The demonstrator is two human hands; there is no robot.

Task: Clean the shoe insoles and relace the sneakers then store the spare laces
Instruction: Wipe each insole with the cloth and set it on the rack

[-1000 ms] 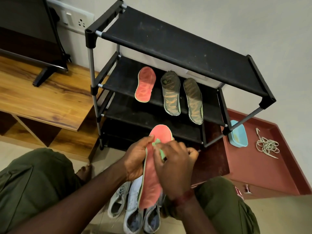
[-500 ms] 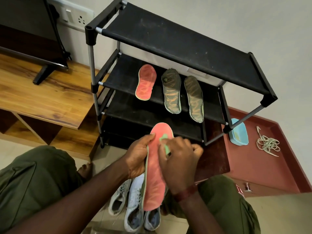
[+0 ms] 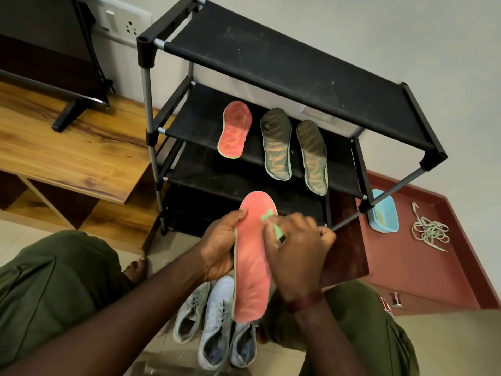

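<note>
My left hand (image 3: 221,246) grips the left edge of a pink insole (image 3: 252,270), held upright in front of me. My right hand (image 3: 296,253) holds a small green brush (image 3: 272,221) against the insole's upper part. On the middle shelf of the black shoe rack (image 3: 298,69) lie another pink insole (image 3: 235,130) and two dark olive insoles (image 3: 276,145) (image 3: 313,156). Pale sneakers (image 3: 217,329) stand on the floor between my knees. A tangle of loose laces (image 3: 429,230) lies on the red ledge (image 3: 423,272) at the right.
A light blue tub (image 3: 385,211) sits on the red ledge beside the rack's right leg. A wooden TV unit (image 3: 73,158) with a screen stand is at the left. A wall socket (image 3: 122,21) is behind the rack.
The right hand and brush have shifted slightly up the insole toward its toe end. The left hand keeps its grip.
</note>
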